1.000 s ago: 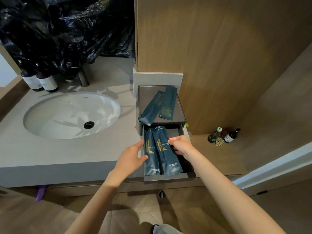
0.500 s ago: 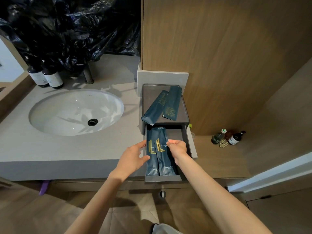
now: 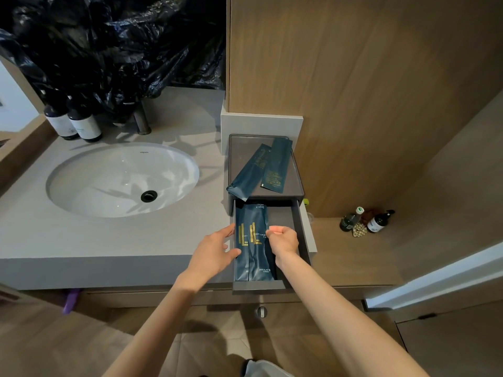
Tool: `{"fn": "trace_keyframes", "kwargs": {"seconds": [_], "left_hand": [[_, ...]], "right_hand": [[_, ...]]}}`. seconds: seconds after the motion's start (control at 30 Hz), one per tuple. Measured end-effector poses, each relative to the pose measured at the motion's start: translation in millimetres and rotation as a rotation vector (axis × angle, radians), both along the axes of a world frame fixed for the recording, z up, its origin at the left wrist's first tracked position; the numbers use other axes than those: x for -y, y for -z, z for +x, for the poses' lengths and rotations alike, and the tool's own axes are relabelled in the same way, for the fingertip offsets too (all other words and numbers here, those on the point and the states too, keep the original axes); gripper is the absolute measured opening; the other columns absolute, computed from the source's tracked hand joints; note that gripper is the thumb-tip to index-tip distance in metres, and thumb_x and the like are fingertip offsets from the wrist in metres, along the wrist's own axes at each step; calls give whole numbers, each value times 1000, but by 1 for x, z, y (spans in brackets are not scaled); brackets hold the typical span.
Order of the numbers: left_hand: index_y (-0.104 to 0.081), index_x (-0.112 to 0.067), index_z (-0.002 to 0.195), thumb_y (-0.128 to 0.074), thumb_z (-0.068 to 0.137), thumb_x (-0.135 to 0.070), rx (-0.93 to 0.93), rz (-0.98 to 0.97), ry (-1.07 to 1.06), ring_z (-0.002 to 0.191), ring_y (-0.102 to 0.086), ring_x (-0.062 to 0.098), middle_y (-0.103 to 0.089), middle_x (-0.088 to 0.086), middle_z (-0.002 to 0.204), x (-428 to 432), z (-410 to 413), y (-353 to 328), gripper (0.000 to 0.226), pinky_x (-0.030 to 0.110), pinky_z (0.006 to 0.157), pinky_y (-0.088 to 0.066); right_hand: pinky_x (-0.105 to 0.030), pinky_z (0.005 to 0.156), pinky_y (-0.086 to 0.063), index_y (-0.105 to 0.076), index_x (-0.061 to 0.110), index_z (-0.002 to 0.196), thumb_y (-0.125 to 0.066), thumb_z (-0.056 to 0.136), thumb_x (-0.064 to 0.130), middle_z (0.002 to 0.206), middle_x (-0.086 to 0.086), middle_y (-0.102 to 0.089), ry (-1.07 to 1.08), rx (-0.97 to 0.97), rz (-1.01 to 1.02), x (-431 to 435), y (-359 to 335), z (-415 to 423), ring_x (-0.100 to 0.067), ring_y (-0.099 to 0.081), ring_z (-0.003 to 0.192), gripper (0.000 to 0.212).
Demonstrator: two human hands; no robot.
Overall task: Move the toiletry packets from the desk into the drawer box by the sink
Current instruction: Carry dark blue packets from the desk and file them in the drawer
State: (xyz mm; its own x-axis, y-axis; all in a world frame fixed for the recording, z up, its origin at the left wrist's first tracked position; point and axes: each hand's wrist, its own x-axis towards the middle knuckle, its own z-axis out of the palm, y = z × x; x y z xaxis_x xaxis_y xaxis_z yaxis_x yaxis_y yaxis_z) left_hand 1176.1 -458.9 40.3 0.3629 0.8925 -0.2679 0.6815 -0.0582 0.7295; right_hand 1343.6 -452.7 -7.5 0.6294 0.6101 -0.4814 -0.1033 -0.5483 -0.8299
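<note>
Here right hand [image 3: 283,240] pinches packets [image 3: 254,263]; left hand [image 3: 215,248] touches.

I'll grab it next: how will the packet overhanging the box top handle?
The overhanging packet is probably light and floppy: a thin, creased pouch. Its sheen suggests slippery. A nudge might tip it off the box top.

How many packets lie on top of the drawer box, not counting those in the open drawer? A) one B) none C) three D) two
D: a left packet and a right packet lie side by side on top of the drawer box, above the open drawer.
</note>
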Motion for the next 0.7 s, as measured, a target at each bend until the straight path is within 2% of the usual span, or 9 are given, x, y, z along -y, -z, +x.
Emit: {"fn": "trace_keyframes", "kwargs": {"seconds": [0.1,0.17,0.23,0.27,0.33,0.4,0.53,0.7], "left_hand": [[-31,-30,147,-64,89,-20,-3,6,7,116,-59,24,-48,-5,145,-1,-1,0,68,30,96,-46],[-31,-30,147,-64,89,-21,-1,4,7,115,-59,23,-48,-6,145,-1,-1,1,69,28,95,-46],[-31,-30,148,-65,88,-21,2,4,7,115,-59,23,-48,-6,145,-1,-2,2,69,28,94,-46],[-31,-30,147,-65,88,-21,3,3,6,115,-59,23,-48,-6,145,-2,-2,2,69,28,94,-46],[-31,-30,147,-65,88,-21,5,1,5,114,-59,22,-49,-6,144,-2,-2,3,69,27,93,-46],[-31,-30,147,-65,88,-21,3,5,8,113,-60,22,-49,-6,143,-3,-2,3,69,27,92,-46],[-32,-30,147,-66,88,-21,7,9,8,114,-60,22,-49,-7,143,-4,-2,3,68,27,93,-46],[-34,-31,146,-67,87,-22,17,-3,1,110,-61,20,-49,-10,143,-6,-3,7,68,28,93,-47]], "right_hand": [[-27,77,-48,-59,10,108,-60,86,-2,94,-3,-60,-233,182,19,4,-7,8,-19,-58,93,25],[-33,87,-51,-53,15,118,-68,80,-1,109,-4,-57,-515,319,30,7,-13,17,-17,-55,99,43],[-40,102,-46,-45,23,134,-79,71,7,131,-9,-45,-792,400,32,8,-20,28,-21,-52,110,73],[-44,107,-41,-38,27,141,-83,68,12,141,-11,-37,-920,436,9,9,-24,33,-26,-47,122,87],[-49,117,-25,-22,33,150,-87,65,23,158,-6,-15,-1159,564,-61,8,-31,40,-32,-20,143,108],[-47,120,-13,-9,32,153,-87,64,31,162,0,4,-1329,692,-113,7,-34,40,-29,1,148,119],[-44,120,-5,6,24,153,-86,65,36,160,0,20,-1453,725,-187,3,-33,30,-23,18,147,128],[-41,120,-4,11,18,152,-86,63,41,158,-2,25,-1468,831,-235,2,-28,23,-22,13,148,134]]}}
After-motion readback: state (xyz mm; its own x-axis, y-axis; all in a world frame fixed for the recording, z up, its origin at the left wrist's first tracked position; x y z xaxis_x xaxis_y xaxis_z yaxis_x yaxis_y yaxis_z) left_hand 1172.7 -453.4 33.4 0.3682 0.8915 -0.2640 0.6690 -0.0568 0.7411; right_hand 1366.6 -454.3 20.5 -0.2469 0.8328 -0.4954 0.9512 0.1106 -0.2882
